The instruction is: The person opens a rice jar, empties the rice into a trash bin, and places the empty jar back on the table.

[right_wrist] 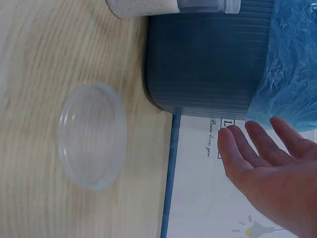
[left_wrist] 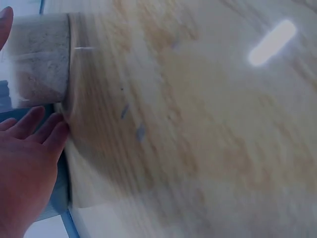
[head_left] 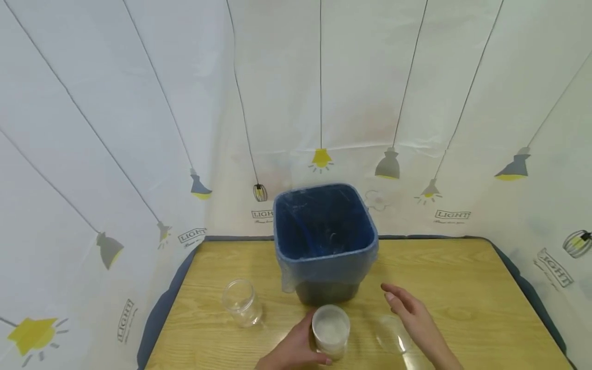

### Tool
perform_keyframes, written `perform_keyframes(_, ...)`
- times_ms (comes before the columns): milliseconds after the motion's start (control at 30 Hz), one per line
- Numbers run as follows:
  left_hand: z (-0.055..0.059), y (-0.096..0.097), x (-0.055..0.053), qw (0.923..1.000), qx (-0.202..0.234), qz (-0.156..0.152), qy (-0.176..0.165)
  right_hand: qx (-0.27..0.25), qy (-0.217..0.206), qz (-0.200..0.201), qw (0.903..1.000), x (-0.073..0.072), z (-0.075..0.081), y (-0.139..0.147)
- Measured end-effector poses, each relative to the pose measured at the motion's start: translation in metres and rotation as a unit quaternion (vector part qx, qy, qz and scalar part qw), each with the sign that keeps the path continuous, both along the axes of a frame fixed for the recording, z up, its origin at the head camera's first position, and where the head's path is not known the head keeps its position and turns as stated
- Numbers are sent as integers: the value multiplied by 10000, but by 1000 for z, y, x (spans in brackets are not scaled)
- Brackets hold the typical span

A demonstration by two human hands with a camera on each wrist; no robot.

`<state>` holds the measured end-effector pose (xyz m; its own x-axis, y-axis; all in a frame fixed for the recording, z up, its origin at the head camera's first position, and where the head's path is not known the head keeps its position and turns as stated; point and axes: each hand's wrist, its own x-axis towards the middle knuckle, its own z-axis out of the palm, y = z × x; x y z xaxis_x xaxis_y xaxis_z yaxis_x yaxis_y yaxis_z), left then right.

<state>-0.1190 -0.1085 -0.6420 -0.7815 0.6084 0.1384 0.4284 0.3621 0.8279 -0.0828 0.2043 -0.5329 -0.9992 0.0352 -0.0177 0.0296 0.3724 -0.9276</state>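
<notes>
A clear jar (head_left: 330, 330) part-filled with white powder stands uncapped on the wooden table (head_left: 462, 288), in front of the bin. My left hand (head_left: 296, 352) grips it from the left side; the left wrist view shows the jar (left_wrist: 42, 59) between my thumb and the fingers (left_wrist: 34, 124). My right hand (head_left: 409, 311) hovers open, fingers straight, just right of the jar and above a clear round lid (head_left: 393, 334). In the right wrist view the lid (right_wrist: 91, 135) lies flat on the table, apart from the open right hand (right_wrist: 257, 148).
A dark bin (head_left: 324, 241) lined with a blue plastic bag (right_wrist: 292, 64) stands at the table's middle back. An empty clear jar (head_left: 241, 302) stands to its front left. A white curtain with lamp prints (head_left: 388, 164) surrounds the table.
</notes>
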Motion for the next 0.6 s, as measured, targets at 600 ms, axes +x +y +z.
perform_keyframes(600,-3,13,5,9989,132,456,53,-226,-341,42,9992,13,-7,0)
